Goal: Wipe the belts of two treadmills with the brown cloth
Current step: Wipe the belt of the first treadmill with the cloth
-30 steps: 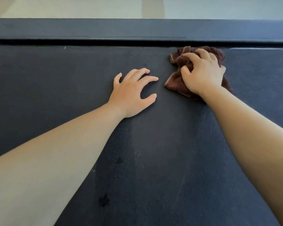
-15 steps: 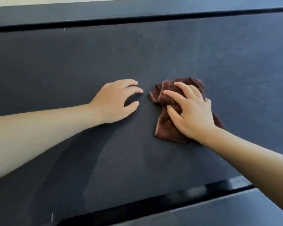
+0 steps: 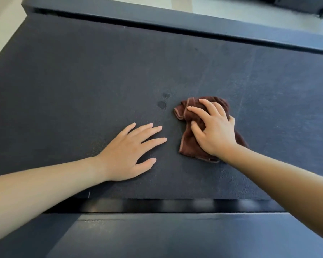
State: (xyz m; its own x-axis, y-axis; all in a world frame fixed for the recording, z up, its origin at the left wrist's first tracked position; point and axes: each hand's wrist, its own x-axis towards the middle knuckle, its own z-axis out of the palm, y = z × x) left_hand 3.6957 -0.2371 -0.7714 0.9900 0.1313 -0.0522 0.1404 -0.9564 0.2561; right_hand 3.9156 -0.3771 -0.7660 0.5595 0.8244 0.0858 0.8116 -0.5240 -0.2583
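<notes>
The brown cloth lay crumpled, pale-edged, on the dark treadmill belt, right of centre. The right grip bunched it under curled fingers. The left grip rested flat on the belt just left, fingers spread, holding nothing.

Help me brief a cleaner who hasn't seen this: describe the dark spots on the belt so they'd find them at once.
Start at the wide treadmill belt filling the view. Near its middle the right hand grips a crumpled brown cloth; the dark spots lie just left of the cloth's far corner, beyond the left hand. They are two small blotches, darker than the belt around them.
</notes>
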